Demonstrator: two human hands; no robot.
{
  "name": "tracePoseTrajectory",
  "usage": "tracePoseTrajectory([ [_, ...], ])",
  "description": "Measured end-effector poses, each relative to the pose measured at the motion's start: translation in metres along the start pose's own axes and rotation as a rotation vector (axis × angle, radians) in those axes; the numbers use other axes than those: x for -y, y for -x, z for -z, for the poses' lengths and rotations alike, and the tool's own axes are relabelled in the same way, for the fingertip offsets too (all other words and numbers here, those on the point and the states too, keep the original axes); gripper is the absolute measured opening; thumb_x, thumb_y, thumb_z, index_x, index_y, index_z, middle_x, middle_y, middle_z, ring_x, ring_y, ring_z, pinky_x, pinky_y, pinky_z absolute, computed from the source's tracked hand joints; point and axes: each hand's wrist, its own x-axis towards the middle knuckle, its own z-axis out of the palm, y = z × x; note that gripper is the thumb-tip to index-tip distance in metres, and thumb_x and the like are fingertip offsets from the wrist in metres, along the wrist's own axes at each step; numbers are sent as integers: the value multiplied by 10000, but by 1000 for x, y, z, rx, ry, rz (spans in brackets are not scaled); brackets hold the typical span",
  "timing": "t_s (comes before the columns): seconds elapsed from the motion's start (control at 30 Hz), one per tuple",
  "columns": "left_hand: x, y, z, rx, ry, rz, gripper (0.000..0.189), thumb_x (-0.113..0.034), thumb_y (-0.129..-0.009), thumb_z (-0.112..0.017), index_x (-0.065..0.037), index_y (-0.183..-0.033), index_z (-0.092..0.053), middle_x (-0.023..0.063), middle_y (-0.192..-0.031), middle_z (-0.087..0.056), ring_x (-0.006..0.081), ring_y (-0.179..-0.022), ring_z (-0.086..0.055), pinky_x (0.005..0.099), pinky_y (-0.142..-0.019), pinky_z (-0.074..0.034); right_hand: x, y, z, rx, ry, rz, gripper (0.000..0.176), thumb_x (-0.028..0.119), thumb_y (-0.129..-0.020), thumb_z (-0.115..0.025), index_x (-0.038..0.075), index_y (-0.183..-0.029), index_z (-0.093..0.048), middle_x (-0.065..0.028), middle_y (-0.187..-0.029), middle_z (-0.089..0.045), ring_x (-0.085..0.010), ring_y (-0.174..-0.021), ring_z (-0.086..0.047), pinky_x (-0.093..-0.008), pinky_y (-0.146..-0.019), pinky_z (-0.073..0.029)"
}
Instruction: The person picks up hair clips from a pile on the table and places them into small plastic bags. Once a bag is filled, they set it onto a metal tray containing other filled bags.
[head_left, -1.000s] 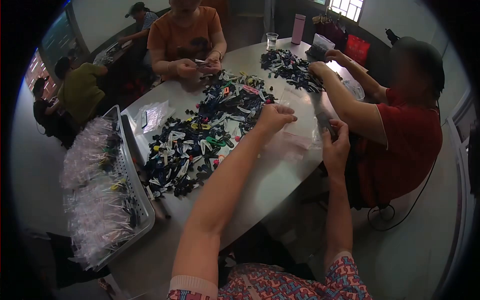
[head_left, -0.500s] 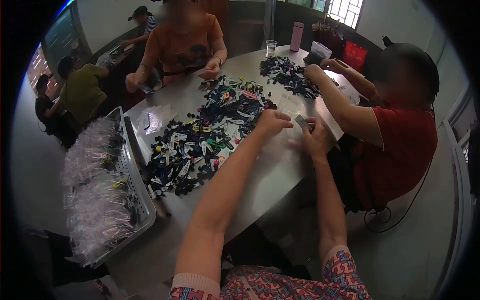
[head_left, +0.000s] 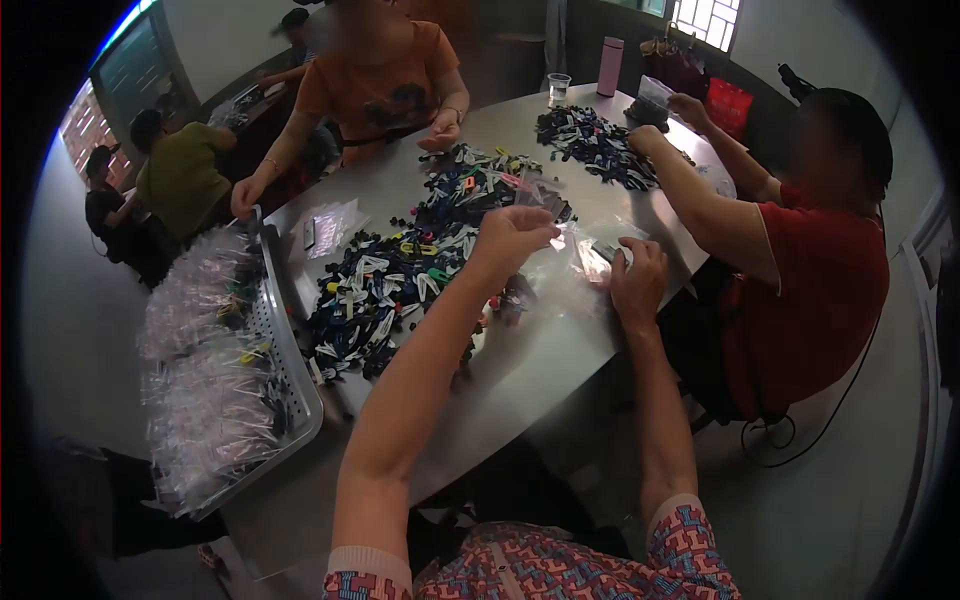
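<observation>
My left hand point(head_left: 513, 240) is closed in a pinch over the near edge of the heap of hair clips point(head_left: 445, 215). A see-through plastic bag point(head_left: 541, 192) shows just beyond its fingers and seems to be held by them. My right hand point(head_left: 640, 282) is closed around a small flat grey object point(head_left: 605, 252), whose kind I cannot make out. Clear plastic bags point(head_left: 572, 285) lie on the metal table between my hands. The clips are mostly black, navy and white, with a few green, yellow and pink ones.
A perforated tray point(head_left: 290, 375) full of filled bags stands at the left. Co-workers in orange point(head_left: 385, 95) and red point(head_left: 815, 290) sit around the table. A second clip pile point(head_left: 595, 145), a plastic cup point(head_left: 558, 86) and a pink bottle point(head_left: 610, 67) are farther back.
My left hand has moved left and up, away from my right hand, and a clear bag now shows by its fingers. The co-worker in orange has reached to the tray's far end.
</observation>
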Motion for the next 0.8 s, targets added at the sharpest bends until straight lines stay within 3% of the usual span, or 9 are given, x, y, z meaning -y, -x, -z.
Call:
tracePoseTrajectory([
  [0.17,-8,81,34,107,9,-91,399,-42,-897,-714,17,-1277,-607,99,-1119,-704,154,-1009,-680,285,-900,-531,-1,-1,0,-27,-82,65,153,55,-829,-654,81,-976,-689,-112,-1003,-627,-328,-976,-591,-440,-869,-474],
  [0.2,-30,108,33,89,-12,23,416,-13,-892,-712,7,-1291,-597,92,-1155,-685,147,-1033,-668,293,-934,-525,-2,-1,-1,-29,-90,78,153,50,-831,-649,78,-976,-688,-112,-999,-629,-328,-972,-592,-438,-863,-476],
  [0.27,-11,137,43,68,84,-133,435,17,-879,-717,2,-1296,-594,76,-1187,-663,137,-1052,-655,293,-944,-526,2,-1,1,-28,-133,106,154,32,-841,-635,69,-981,-685,-115,-1005,-637,-328,-974,-597,-433,-865,-482],
  [0.37,-3,180,63,51,59,-113,518,45,-854,-725,-6,-1341,-556,61,-1162,-660,146,-1113,-628,337,-1066,-452,21,9,11,-9,-264,110,172,13,-860,-626,43,-1019,-683,-121,-1031,-644,-318,-986,-607,-422,-865,-494],
  [0.47,-2,214,77,47,62,-131,578,31,-840,-739,2,-1373,-520,74,-1191,-648,161,-1198,-581,372,-1143,-377,84,27,46,158,-527,-3,185,-11,-887,-629,24,-1060,-684,-80,-982,-644,-202,-828,-608,-323,-727,-494],
  [0.57,-1,242,87,-16,-44,-99,614,37,-844,-729,17,-1402,-474,85,-1261,-613,178,-1250,-553,381,-1155,-367,149,48,85,310,-803,136,207,-48,-856,-653,28,-1042,-699,-71,-963,-657,-156,-745,-587,-275,-671,-472],
  [0.67,18,257,100,-43,-14,-143,655,39,-848,-722,-12,-1437,-438,95,-1312,-584,191,-1258,-551,374,-1151,-370,206,65,125,522,-920,330,283,-56,-831,-683,40,-1097,-701,-105,-1024,-677,-201,-846,-671,-291,-663,-537],
  [0.73,23,263,105,-105,-129,-265,611,-45,-859,-714,-62,-1426,-487,30,-1209,-619,135,-1169,-565,310,-1037,-440,230,74,131,609,-937,444,307,-54,-828,-689,49,-1117,-698,-129,-1057,-675,-253,-901,-690,-328,-688,-570],
  [0.8,25,265,106,-117,-88,-236,629,-53,-848,-723,-61,-1429,-485,40,-1208,-623,140,-1148,-575,314,-1020,-455,246,81,128,645,-924,468,348,-28,-823,-708,55,-1160,-678,-134,-1086,-670,-288,-932,-689,-362,-715,-578],
])
